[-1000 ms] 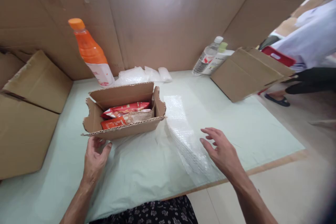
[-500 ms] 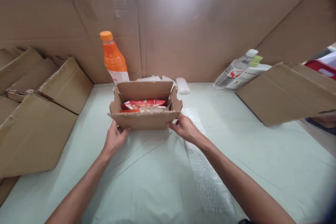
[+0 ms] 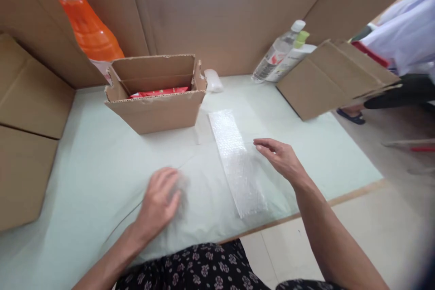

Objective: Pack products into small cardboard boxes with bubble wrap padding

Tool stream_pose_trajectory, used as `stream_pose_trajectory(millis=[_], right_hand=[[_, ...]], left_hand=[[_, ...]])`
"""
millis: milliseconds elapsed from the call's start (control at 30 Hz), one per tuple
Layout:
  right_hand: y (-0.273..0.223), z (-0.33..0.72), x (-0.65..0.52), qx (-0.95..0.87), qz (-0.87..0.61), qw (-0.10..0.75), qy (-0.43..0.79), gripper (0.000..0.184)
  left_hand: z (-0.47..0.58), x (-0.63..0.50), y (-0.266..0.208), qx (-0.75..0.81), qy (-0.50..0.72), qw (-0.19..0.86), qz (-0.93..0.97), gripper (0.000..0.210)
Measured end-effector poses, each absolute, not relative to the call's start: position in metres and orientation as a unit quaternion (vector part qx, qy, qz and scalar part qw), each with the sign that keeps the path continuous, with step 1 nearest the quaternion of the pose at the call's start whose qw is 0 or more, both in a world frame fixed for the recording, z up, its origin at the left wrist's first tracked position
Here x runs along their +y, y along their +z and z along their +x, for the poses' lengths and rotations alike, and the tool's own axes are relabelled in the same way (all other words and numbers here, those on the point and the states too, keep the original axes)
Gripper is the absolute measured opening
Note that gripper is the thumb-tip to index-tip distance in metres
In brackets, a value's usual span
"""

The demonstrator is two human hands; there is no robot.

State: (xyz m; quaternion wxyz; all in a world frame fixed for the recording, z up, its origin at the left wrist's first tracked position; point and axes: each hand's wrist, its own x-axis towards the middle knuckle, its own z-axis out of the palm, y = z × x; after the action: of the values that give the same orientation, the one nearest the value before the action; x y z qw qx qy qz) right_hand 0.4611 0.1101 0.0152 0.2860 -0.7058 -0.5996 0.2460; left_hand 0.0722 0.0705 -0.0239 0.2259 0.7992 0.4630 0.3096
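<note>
My left hand [image 3: 159,204] hovers over the front of the cloth-covered table, slightly blurred, thumb apart from the loosely bent fingers and nothing visible in it. To the right of a strip of bubble wrap [image 3: 238,167], my right hand [image 3: 280,158] is held with fingers stretched leftward and the thumb just below them; it appears to hold nothing. The bubble wrap lies flat between the two hands, touched by neither. Beyond my left hand stands an open cardboard box [image 3: 163,115] with a red packet [image 3: 161,92] inside.
An orange bottle [image 3: 90,27] stands behind the box. Larger cardboard boxes [image 3: 27,167] are at left. A clear bottle [image 3: 277,52], a white bottle with a green cap [image 3: 288,61] and another carton [image 3: 326,81] stand at right. Beyond them is a person [image 3: 404,31].
Both hands have let go of the small box and drawn back toward me, the right one moving past the bubble wrap. The view has turned down and to the right.
</note>
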Motion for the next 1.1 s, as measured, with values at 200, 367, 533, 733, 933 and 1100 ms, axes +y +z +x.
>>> stream_pose_trajectory(millis=[200, 367, 533, 733, 933, 1100], right_hand=[[0.011, 0.457, 0.086, -0.604, -0.692, 0.296, 0.263, 0.031], [0.011, 0.457, 0.053, -0.606, -0.691, 0.292, 0.265, 0.032], [0.007, 0.464, 0.026, -0.61, -0.685, 0.305, 0.255, 0.03], [-0.014, 0.416, 0.054, -0.728, -0.58, 0.32, 0.177, 0.037], [-0.028, 0.317, 0.09, -0.859, -0.433, 0.187, 0.199, 0.043], [-0.027, 0.267, 0.097, -0.889, -0.337, 0.17, 0.259, 0.041]], left_hand=[[0.169, 0.05, -0.011, 0.165, 0.125, 0.205, 0.957, 0.048], [0.215, 0.065, -0.029, 0.105, 0.096, 0.134, 0.981, 0.018], [0.216, 0.074, -0.029, 0.146, 0.136, 0.169, 0.965, 0.01], [0.133, 0.052, 0.009, 0.234, 0.294, 0.332, 0.865, 0.018], [0.06, -0.003, 0.034, 0.337, 0.266, 0.455, 0.781, 0.018], [0.044, -0.024, 0.042, 0.378, 0.219, 0.567, 0.698, 0.016]])
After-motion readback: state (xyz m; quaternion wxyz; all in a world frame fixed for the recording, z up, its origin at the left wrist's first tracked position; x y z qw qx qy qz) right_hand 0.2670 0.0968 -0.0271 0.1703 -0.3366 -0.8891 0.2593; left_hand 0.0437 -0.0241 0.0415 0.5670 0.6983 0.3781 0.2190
